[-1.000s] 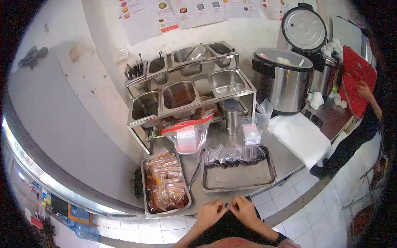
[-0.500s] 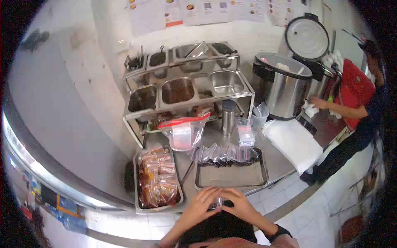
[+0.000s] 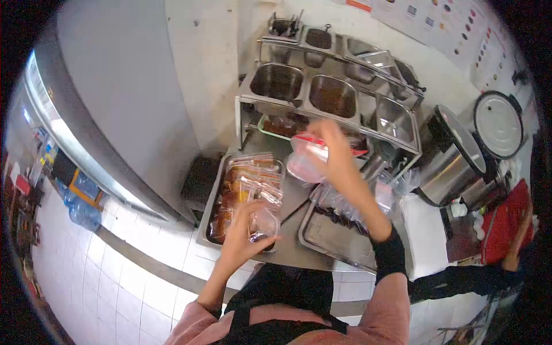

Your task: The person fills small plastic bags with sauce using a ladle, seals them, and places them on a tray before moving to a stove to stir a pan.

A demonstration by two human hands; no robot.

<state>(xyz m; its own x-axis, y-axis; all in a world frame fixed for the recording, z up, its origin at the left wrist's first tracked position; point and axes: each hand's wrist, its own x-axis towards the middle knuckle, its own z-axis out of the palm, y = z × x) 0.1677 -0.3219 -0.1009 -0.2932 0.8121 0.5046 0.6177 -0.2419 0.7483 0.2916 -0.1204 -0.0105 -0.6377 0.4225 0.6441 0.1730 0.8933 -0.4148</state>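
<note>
My left hand (image 3: 244, 233) is over the front right corner of a metal tray (image 3: 202, 230) of filled zip bags (image 3: 257, 181). Its fingers curl round a small, clear plastic bag (image 3: 265, 223) with something dark near its bottom. My right hand (image 3: 330, 144), smeared by motion, reaches to the mouth of a large clear bag with a red zip edge (image 3: 305, 164). Whether its fingers grip anything is not visible. A second metal tray (image 3: 333, 238), holding a row of small clear bags (image 3: 342, 207), sits below my right forearm.
A steel rack (image 3: 238, 115) of food pans stands at the back. Farther right are a large rice cooker (image 3: 451, 164) and a stack of white sheets (image 3: 422, 230). A co-worker's arm (image 3: 517, 236) shows at the right edge, beside a red bag (image 3: 500, 221).
My hands, together around a small clear item before, have parted. The left moved to the filled bags with it, the right up to the red-edged bag. The view has turned and tilted.
</note>
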